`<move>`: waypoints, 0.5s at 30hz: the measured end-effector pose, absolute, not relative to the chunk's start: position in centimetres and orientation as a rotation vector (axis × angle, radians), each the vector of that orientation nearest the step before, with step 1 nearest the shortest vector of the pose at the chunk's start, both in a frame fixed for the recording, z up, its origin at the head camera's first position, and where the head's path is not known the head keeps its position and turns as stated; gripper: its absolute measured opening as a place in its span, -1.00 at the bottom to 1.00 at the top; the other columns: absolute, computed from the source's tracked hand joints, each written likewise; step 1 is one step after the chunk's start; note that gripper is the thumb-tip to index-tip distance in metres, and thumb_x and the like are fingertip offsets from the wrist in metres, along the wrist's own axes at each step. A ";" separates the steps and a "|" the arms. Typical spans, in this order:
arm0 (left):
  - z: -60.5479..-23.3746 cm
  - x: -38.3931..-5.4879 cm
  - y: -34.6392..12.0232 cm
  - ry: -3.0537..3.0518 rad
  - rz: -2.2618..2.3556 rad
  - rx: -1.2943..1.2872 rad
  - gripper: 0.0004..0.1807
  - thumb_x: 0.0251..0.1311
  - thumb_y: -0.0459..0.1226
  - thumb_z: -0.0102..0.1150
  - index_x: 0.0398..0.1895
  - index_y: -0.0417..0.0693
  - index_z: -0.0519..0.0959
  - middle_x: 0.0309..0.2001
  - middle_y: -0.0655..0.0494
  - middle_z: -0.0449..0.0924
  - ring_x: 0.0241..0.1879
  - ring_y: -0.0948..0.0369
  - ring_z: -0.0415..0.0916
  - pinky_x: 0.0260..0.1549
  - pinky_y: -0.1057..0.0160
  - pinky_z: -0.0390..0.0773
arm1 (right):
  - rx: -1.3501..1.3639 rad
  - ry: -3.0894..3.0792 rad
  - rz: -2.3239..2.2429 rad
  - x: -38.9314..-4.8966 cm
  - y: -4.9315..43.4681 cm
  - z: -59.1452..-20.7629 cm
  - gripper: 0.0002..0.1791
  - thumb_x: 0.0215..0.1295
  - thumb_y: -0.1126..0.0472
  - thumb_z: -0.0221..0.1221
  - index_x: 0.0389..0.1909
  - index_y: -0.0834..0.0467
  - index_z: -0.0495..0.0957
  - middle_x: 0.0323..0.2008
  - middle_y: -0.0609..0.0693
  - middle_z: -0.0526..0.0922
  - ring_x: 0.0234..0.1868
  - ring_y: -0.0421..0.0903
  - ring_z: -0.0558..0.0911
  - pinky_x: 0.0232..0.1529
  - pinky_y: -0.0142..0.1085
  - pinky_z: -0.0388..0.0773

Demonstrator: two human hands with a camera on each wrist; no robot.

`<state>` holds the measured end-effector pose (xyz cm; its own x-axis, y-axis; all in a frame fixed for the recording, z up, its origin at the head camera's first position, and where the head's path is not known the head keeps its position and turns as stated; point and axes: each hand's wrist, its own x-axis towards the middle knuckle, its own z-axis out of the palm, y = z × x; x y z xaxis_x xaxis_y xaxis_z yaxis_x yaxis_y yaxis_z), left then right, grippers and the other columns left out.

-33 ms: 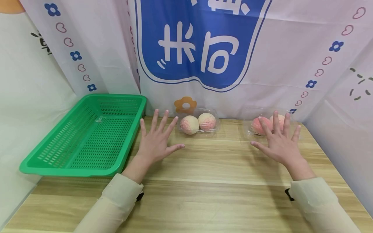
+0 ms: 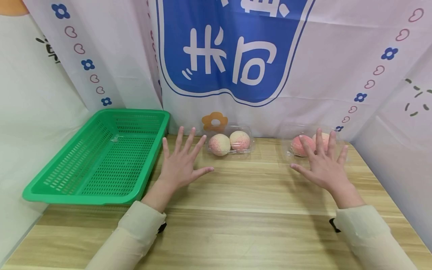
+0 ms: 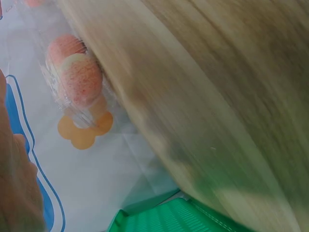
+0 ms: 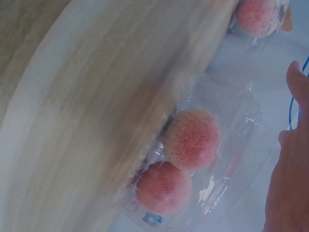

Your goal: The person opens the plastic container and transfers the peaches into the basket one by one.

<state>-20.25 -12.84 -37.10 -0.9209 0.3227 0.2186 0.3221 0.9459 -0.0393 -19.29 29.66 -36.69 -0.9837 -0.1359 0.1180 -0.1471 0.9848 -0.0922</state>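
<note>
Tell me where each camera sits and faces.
Head: head-worn, facing forward and down at a wooden table, green plastic basket, clear plastic left box and right box of pinkish balls; left hand, right hand and pale sleeves show.
Left wrist: wrist-worn, facing table, left box and basket; part of left hand at left.
Right wrist: wrist-worn, facing right box; part of right hand at right.
Head and left wrist share the basket.

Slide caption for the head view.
Left hand and right hand spread above a table, with a green basket and two packs of pinkish balls.
</note>
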 end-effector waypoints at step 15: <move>-36.9 -20.8 -12.3 -2.905 -0.138 -0.494 0.03 0.22 0.45 -0.16 0.62 0.29 -0.23 0.63 0.09 -0.48 0.57 -0.04 -0.71 0.38 -0.48 -0.36 | 0.254 -2.991 0.251 -20.1 28.6 -36.3 0.04 0.30 -0.49 -0.05 0.59 -0.23 -0.38 0.50 -0.01 -0.79 0.42 0.18 -0.84 0.24 0.55 -0.60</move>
